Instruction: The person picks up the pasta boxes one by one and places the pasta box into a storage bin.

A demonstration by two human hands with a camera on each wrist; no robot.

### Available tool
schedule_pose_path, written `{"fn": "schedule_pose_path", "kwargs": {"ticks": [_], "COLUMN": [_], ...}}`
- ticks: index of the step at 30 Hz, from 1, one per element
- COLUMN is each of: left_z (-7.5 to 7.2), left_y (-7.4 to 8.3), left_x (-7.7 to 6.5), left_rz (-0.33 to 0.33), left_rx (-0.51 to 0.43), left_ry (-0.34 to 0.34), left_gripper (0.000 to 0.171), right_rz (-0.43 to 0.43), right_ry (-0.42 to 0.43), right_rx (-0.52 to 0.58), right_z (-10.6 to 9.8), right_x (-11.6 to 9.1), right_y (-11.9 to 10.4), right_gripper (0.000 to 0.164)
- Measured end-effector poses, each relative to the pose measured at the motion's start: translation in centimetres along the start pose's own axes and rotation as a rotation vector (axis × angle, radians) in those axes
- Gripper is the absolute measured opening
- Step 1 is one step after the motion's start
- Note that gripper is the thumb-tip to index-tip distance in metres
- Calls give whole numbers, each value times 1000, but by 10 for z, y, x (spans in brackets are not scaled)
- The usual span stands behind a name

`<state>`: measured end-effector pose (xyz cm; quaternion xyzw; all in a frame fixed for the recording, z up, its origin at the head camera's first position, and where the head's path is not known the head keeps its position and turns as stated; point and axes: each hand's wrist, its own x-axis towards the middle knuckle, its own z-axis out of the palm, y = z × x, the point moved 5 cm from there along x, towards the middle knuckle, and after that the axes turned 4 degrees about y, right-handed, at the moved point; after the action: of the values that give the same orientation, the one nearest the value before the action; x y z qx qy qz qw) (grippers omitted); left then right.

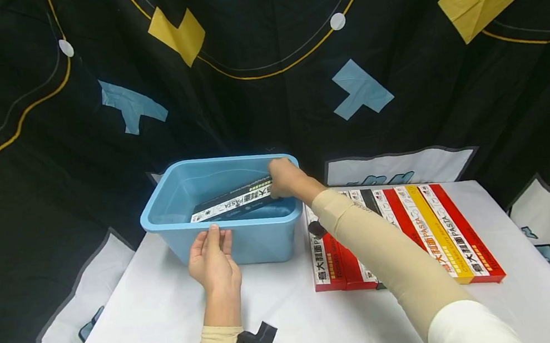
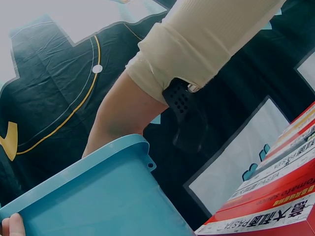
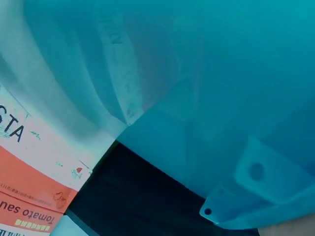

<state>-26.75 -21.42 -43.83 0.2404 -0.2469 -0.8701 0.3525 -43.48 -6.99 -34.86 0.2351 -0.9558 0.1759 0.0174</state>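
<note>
Inside the blue tub (image 1: 247, 245), a dark pasta box (image 1: 233, 200) slants, one end pinched by the right grip (image 1: 286, 178).
The left grip (image 1: 215, 261) holds its near rim; this box is inside but not yet released, while red and yellow boxes (image 1: 434, 227) lie side by side on the desk (image 1: 140, 325).

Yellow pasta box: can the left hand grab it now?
Probably not easily: the left hand touches the blue bin, and the right arm stretches between that hand and the yellow pasta box.
</note>
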Motion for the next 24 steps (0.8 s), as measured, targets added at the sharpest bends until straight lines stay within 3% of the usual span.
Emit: {"fn": "schedule_pose_path", "kwargs": {"ticks": [6, 9, 12, 17, 24], "left_z": [0, 1, 3, 6, 2], "left_y": [-1, -1, 0, 0, 1], "left_x": [-2, -2, -2, -3, -2], "left_rz": [-9, -9, -9, -22, -32], "left_rx": [16, 11, 19, 17, 25], "left_ry": [6, 11, 6, -4, -1], "left_gripper": [34, 32, 33, 33, 33], "right_rz": [-8, -38, -67, -45, 35], "right_ry": [95, 182, 266, 332, 435], "right_rx": [8, 140, 353, 648, 757], "right_z": [1, -3, -11, -17, -22], "right_x": [-9, -15, -27, -65, -131], "right_y": [0, 4, 13, 38, 83], "right_gripper": [42, 49, 51, 51, 49]}}
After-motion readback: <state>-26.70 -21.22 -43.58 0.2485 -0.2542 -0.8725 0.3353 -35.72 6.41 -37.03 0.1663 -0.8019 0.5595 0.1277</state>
